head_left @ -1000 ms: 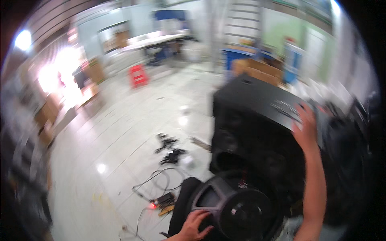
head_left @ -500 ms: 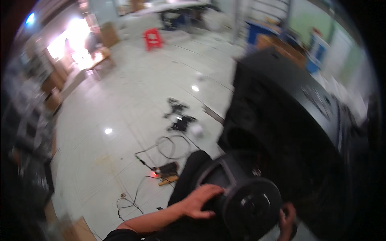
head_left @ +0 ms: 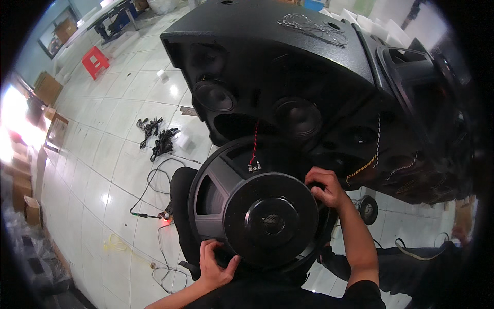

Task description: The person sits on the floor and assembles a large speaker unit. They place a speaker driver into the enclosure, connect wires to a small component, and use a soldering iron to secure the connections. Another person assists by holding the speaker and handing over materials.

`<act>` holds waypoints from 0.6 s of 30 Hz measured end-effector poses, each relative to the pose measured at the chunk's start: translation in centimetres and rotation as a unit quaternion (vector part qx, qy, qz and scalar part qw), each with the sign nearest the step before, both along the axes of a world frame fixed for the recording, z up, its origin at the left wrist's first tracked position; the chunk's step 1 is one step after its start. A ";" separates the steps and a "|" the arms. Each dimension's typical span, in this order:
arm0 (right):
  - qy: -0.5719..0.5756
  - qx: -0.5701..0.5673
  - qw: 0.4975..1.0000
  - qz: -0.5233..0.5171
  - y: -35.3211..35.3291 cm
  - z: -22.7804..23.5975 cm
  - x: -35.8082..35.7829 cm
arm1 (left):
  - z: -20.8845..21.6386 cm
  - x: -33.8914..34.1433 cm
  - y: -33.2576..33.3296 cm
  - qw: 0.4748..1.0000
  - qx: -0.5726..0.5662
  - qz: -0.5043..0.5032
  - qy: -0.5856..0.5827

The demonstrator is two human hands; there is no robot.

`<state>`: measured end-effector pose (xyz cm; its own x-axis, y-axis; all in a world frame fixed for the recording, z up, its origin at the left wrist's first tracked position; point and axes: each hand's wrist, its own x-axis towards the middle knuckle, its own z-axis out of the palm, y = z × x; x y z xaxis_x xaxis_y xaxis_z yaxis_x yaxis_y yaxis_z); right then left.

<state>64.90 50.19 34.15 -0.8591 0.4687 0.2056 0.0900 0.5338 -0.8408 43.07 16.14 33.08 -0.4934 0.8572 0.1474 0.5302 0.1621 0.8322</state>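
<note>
- 2 hands flank the big black woofer (head_left: 270, 221), which lies magnet side up over the person's lap, just in front of the tall speaker cabinet (head_left: 267, 77).
- Left hand (head_left: 215, 268): thumb and fingers spread apart at the near left of the frame, thumb beside the magnet's edge. Right hand (head_left: 329, 189): fingers curled at the far right of the magnet; whether they pinch anything I cannot tell.
- Steadying the woofer seems the step in hand. It looks heavy, so both palms are better under the metal frame than on the smooth magnet.
- Mind the red-and-black twisted wire (head_left: 255, 139) running between the cabinet front and the terminal (head_left: 254, 167): any turn or tilt should leave it slack, and fingers should stay off the 2 metal tabs.
- Tip it gently, since the cone side, hidden below, could be dented by a knee.
- 2 small drivers, 1 at the left (head_left: 215, 96) and 1 nearer the middle (head_left: 297, 117), sit in the cabinet front, close enough to be knocked.
- On the cabinet top lies a loose wire coil (head_left: 311, 30); a yellow-and-black wire (head_left: 363, 170) hangs at the right.
- Floor: black cable bundles (head_left: 163, 144), a plug with a red glow (head_left: 165, 216) near the left knee, a loose small speaker (head_left: 367, 210) beyond the right forearm; all could trip a foot.
</note>
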 end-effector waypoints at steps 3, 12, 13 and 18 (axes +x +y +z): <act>-0.050 -0.021 0.998 0.041 0.6 0.0 -0.7 | 0.0 0.4 -0.3 0.997 -0.032 -0.056 -0.050; -0.056 -0.032 0.997 0.045 1.1 -0.1 -1.7 | -0.2 3.9 1.6 0.962 -0.025 -0.037 -0.270; -0.046 -0.036 0.997 0.057 1.1 -0.3 -2.0 | -0.4 4.1 1.7 0.961 -0.006 -0.030 -0.273; -0.027 -0.044 0.995 0.091 1.3 -0.7 -2.5 | -0.9 4.6 2.3 0.962 0.061 0.017 -0.265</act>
